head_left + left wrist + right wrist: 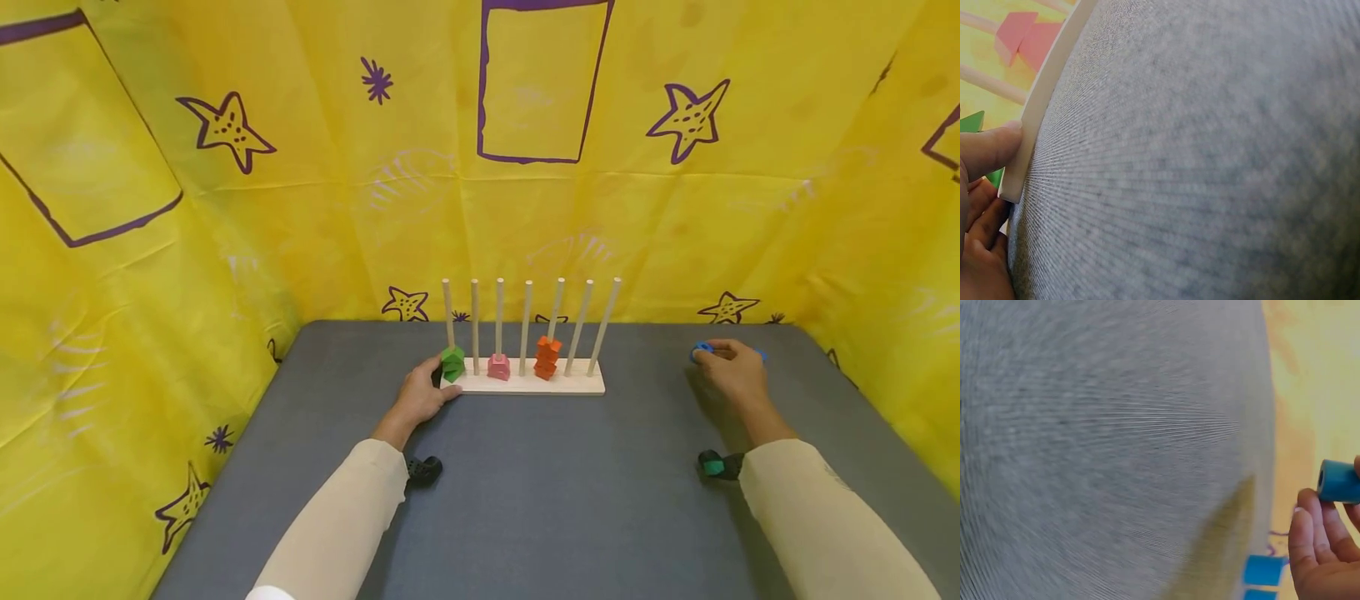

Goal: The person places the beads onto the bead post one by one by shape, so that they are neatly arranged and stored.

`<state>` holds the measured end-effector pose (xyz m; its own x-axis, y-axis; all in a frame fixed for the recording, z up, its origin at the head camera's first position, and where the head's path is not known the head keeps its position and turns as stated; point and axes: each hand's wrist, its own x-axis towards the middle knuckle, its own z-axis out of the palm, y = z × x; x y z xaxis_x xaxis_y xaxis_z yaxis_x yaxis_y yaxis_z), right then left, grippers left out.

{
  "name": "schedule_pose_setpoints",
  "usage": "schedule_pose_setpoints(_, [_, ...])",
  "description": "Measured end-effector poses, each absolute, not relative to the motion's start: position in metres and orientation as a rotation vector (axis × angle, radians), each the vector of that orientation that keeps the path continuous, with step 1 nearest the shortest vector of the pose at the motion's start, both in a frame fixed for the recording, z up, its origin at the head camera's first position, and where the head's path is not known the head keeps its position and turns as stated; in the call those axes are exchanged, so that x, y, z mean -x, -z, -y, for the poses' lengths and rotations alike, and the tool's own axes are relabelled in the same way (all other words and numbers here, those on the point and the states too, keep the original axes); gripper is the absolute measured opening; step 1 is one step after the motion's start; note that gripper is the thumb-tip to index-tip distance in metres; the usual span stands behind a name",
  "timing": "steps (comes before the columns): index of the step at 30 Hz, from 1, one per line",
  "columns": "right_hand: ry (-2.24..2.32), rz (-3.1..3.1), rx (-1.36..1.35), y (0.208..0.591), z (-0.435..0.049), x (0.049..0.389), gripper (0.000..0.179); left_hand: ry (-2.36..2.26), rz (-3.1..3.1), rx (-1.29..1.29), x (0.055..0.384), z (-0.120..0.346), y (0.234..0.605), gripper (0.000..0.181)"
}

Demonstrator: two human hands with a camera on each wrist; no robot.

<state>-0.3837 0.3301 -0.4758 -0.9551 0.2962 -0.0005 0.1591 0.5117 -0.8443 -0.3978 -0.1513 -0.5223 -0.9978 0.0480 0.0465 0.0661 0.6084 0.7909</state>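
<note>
My left hand grips the left end of a wooden peg board, its thumb against the front edge. Several upright pegs rise from the board. Green pieces are on the leftmost peg, pink pieces on the third, and a stack of orange pieces on the fifth. Off to the right, my right hand pinches a blue cylindrical bead above the table; a hole shows in its end. More blue pieces lie beyond that hand, mostly hidden by it in the head view.
A grey cloth-covered table lies under everything. Yellow printed fabric hangs behind it and along both sides. Dark wrist straps with small devices sit at both cuffs.
</note>
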Motion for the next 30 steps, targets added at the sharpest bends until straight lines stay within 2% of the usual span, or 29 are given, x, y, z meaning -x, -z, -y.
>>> schedule_pose_setpoints(23, [-1.477,2.514,0.013,0.368,-0.284,0.353,0.063,1.388,2.815,0.095,0.398,0.151,0.521,0.072])
schedule_pose_setpoints(30, [-1.528,2.455,-0.059,0.348,-0.261,0.351,0.056,1.395,2.809,0.095,0.398,0.151,0.521,0.073])
